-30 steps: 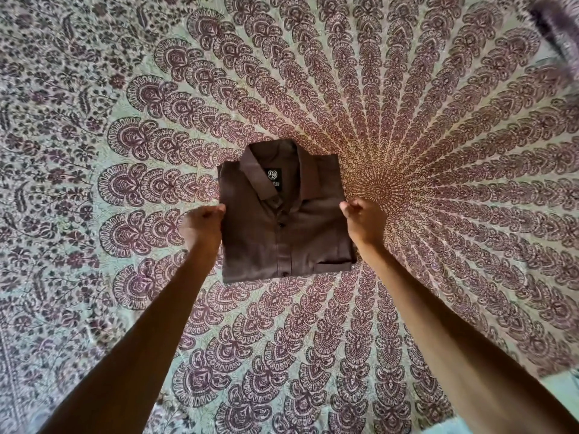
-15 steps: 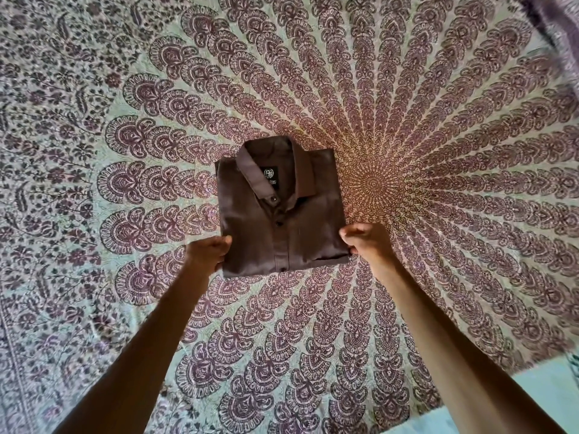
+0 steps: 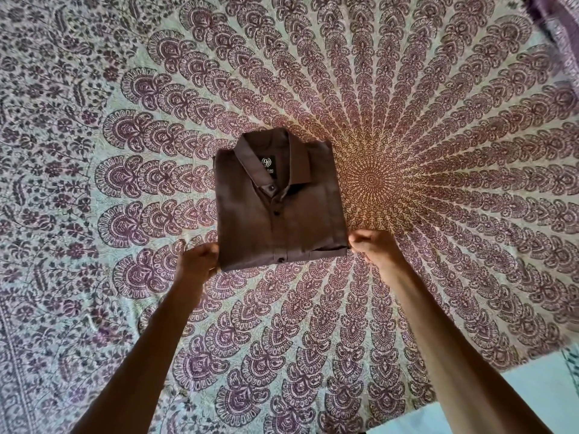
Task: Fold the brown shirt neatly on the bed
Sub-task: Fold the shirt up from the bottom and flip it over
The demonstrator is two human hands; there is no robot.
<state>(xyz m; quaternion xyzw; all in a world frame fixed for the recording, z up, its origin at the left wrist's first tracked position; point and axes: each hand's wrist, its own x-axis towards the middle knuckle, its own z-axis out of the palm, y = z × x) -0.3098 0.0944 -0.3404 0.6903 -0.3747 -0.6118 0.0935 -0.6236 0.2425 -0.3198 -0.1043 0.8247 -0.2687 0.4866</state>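
Folded brown cotton shirt (image 3: 275, 211) flat on mandala-print bedsheet (image 3: 438, 120); left hand (image 3: 199, 261) and right hand (image 3: 372, 245) pinch its near corners.

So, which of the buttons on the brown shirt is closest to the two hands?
The lowest button, at the brown shirt's near edge between the left hand and right hand; the other two sit higher, toward the collar.

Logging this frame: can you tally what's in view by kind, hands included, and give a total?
1 brown shirt, folded
2 hands: left hand and right hand, each gripping a lower shirt corner
1 patterned bedspread
1 purple cloth, top right corner
Total: 5
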